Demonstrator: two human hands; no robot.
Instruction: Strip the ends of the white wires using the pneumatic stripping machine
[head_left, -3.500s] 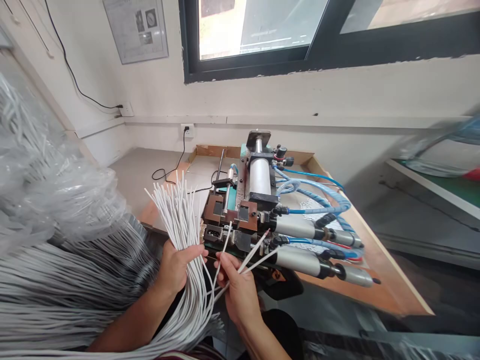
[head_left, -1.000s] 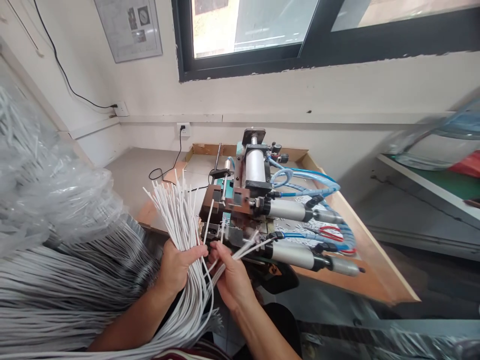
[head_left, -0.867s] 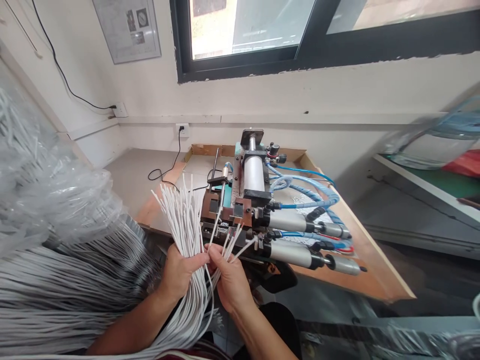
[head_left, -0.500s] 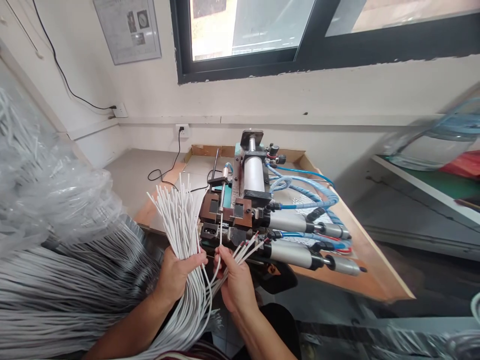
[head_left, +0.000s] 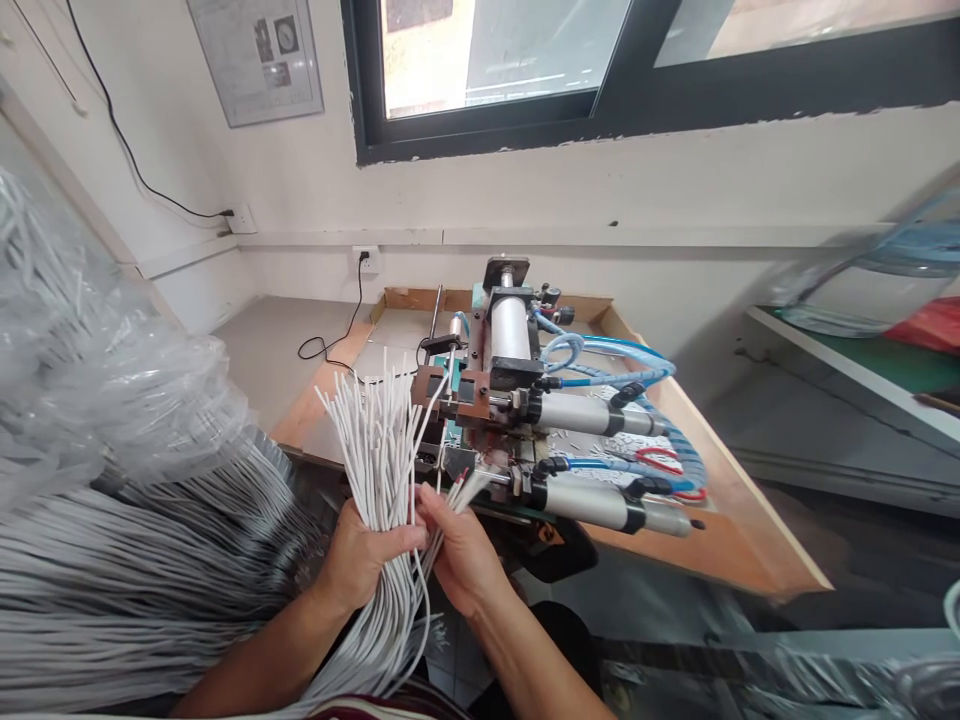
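Observation:
A thick bundle of white cables (head_left: 379, 440) stands fanned out at the top, with my left hand (head_left: 367, 555) wrapped round it and the thumb across its front. My right hand (head_left: 461, 545) is closed beside it, the fingertips close to the left thumb. It grips a smaller bunch of stripped cables (head_left: 455, 492), whose reddish ends point up to the right and are partly blurred. Just beyond both hands is a pneumatic wire stripping machine (head_left: 472, 390) with brown jaw blocks and silver cylinders. One cable leans from the bundle toward the jaws.
Grey-white cables (head_left: 135, 570) hang in a large mass at left under clear plastic (head_left: 112, 390). The machine sits in a wooden-edged tray (head_left: 750, 530) with blue hoses (head_left: 637, 365), cut insulation bits and red-handled scissors (head_left: 660, 460). A shelf (head_left: 862, 370) stands at right.
My right hand has moved left, against the bundle, and the cable it held up in the jaws is out of them. The machine's upper and lower jaw parts have moved apart.

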